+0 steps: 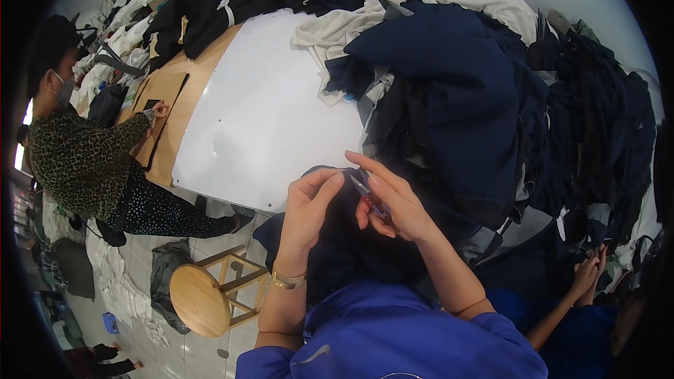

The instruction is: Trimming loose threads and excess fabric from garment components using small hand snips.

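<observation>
My left hand [309, 200] is closed in a pinch at the upper edge of a dark navy cloth [340, 238], which hangs down over my lap. Just to its right, my right hand [399, 203] is wrapped round a small pair of thread snips [366, 200] with a red part at the handle. The blades point up and left toward my left fingertips, a short gap away. Whether a thread lies between the two hands is too fine to make out. My right index finger stretches out above the snips.
A white board [246, 112] lies on the wooden table ahead. A big heap of navy garments [449, 98] rises at the right. A wooden stool [200, 302] stands at lower left. One person [77, 161] works at the left, another person's hands [588, 274] show at lower right.
</observation>
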`<state>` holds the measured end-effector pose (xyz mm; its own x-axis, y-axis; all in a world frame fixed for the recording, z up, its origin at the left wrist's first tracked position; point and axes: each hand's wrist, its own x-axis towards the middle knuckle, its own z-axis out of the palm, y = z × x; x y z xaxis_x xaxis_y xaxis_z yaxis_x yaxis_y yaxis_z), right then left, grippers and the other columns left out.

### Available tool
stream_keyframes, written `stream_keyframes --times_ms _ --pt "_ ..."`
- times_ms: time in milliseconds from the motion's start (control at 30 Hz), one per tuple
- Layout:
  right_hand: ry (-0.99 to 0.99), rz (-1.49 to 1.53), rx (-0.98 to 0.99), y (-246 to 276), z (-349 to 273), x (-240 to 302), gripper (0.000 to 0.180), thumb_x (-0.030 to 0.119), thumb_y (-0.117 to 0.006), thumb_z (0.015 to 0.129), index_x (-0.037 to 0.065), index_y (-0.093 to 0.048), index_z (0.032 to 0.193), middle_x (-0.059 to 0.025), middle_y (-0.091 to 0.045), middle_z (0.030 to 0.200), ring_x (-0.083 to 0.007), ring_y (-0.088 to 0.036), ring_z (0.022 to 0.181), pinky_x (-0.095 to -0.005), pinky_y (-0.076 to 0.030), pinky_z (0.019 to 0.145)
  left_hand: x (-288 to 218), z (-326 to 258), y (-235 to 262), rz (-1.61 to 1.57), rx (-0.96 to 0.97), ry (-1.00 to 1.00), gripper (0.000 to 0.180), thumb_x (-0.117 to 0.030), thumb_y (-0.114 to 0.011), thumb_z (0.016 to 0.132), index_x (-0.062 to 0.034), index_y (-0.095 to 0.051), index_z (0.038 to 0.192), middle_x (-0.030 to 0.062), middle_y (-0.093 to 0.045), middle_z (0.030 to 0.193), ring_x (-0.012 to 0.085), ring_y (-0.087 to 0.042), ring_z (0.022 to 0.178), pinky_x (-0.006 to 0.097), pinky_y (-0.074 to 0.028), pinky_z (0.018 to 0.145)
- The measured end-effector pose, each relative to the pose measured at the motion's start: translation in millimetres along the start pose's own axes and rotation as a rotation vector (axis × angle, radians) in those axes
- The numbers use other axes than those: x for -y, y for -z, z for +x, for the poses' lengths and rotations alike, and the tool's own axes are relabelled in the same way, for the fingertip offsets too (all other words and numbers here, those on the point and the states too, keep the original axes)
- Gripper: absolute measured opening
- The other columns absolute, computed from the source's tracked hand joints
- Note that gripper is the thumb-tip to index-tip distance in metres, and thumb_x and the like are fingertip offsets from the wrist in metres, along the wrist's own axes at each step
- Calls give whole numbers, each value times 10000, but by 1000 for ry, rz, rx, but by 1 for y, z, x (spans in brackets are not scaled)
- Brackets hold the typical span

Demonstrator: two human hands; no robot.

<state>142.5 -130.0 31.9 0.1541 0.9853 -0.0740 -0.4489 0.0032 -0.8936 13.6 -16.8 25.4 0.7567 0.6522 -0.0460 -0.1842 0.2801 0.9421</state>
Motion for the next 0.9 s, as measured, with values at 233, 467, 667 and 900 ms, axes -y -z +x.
stream_keyframes --times_ms 233,467,667,900 --pt "-4 50 7 -1 1 1 441 265 -301 1009 134 -289 1430 -104 -567 632 -48 -332 328 -164 -281 337 3 0 -1 12 -6 -17 155 -85 -558 907 22 -649 973 26 -655 879 57 -570 794 198 -437 736" --pt "8 68 -26 -1 2 0 450 236 -341 999 137 -277 1434 -77 -533 624 -38 -306 361 -161 -246 343 0 -1 -3 43 36 -52 155 -66 -590 885 23 -649 997 43 -664 915 71 -578 833 208 -436 779" --pt "1 164 3 1 1 0 458 230 -365 994 145 -275 1435 -68 -518 620 -34 -286 360 -166 -227 340 1 0 -4 54 21 -57 145 -44 -605 871 34 -650 984 57 -660 923 93 -581 852 224 -452 791" --pt "-12 228 -16 0 3 -1 466 217 -414 980 149 -297 1425 -42 -508 608 -25 -298 358 -167 -212 332 0 1 -3 76 25 -68 149 -32 -613 861 36 -652 988 57 -663 926 91 -588 848 216 -461 780"
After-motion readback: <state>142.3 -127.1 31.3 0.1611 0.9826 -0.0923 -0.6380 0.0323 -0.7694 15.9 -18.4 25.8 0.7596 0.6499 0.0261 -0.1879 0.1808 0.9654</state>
